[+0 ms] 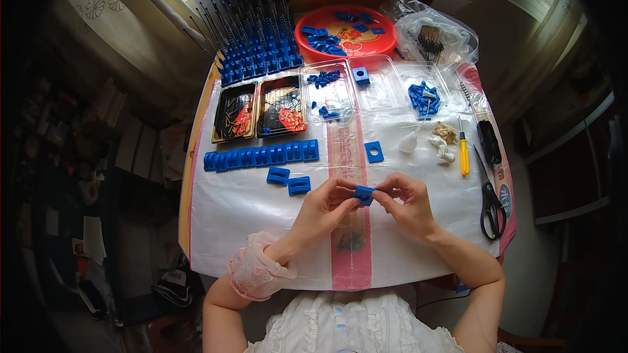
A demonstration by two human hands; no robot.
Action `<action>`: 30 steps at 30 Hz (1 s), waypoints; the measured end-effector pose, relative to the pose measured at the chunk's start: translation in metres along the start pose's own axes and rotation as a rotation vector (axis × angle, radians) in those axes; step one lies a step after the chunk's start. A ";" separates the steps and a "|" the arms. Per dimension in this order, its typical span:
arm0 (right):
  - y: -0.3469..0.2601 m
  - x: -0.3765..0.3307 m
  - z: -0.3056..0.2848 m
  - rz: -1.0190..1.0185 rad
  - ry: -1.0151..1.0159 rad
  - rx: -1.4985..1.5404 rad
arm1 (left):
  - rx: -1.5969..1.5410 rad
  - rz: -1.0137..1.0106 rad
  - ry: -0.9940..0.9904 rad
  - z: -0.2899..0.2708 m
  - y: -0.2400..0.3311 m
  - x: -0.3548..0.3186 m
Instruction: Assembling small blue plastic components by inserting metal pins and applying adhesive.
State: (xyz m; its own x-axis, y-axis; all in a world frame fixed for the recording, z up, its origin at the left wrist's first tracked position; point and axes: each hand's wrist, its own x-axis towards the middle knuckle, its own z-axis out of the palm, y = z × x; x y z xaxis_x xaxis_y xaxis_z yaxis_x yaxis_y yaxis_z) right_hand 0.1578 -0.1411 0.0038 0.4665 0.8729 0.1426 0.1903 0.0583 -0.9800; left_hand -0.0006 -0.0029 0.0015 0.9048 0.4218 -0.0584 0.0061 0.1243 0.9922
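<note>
Between my two hands, over the pink stripe of the table cover, is a small blue plastic part (pixel 364 195). The fingers and thumb of my left hand (pixel 326 204) pinch it from the left. On its right side, my right hand (pixel 407 199) grips it with thumb and fingertips. Just beyond lies a flat blue square plate with a round hole (pixel 373 152). To the left of my hands are two loose blue curved pieces (pixel 299 185), and behind them a long row of similar blue pieces (pixel 261 155).
Black trays (pixel 257 132) and clear trays (pixel 356 101) of small parts stand farther back. Behind them are a red basin (pixel 345 52) and a rack of blue parts with springs (pixel 258 59). Scissors (pixel 492 206), a yellow-handled screwdriver (pixel 464 157) and a white squeeze bottle (pixel 409 142) lie at right.
</note>
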 end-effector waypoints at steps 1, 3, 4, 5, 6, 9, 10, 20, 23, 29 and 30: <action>0.000 -0.001 0.000 -0.038 0.003 -0.022 | 0.021 0.005 0.007 0.001 0.002 -0.001; 0.000 -0.003 0.000 -0.110 0.006 -0.080 | 0.069 0.028 0.020 0.002 0.003 -0.001; 0.001 -0.003 0.001 -0.145 0.005 -0.117 | 0.096 0.047 0.026 0.002 0.002 -0.002; 0.002 -0.003 0.001 -0.179 0.005 -0.154 | 0.123 0.065 0.032 0.002 0.002 -0.002; 0.002 -0.003 0.001 -0.180 0.017 -0.140 | 0.178 0.075 0.035 0.003 0.004 -0.002; 0.002 0.000 0.005 -0.171 0.045 -0.089 | 0.333 0.126 0.035 0.004 0.010 -0.003; 0.000 0.001 0.008 -0.161 0.049 -0.067 | 0.379 0.157 0.027 0.005 0.010 -0.004; 0.001 -0.003 0.000 -0.160 -0.010 -0.157 | 0.540 0.351 0.044 0.008 0.007 -0.005; 0.002 -0.003 0.004 -0.110 0.038 -0.034 | 0.479 0.357 0.055 0.009 0.006 -0.003; 0.004 -0.005 0.006 -0.029 0.032 0.065 | 0.211 0.091 0.019 0.011 0.009 -0.004; 0.002 -0.004 0.006 -0.025 0.020 0.047 | 0.232 0.116 0.015 0.010 0.006 -0.004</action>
State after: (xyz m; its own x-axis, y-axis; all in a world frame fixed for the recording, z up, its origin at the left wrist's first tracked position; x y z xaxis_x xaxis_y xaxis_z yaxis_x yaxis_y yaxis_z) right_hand 0.1510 -0.1419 0.0002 0.4796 0.8610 0.1694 0.1616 0.1031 -0.9815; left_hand 0.0003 -0.0131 0.0092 0.8990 0.4343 0.0569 0.0022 -0.1343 0.9909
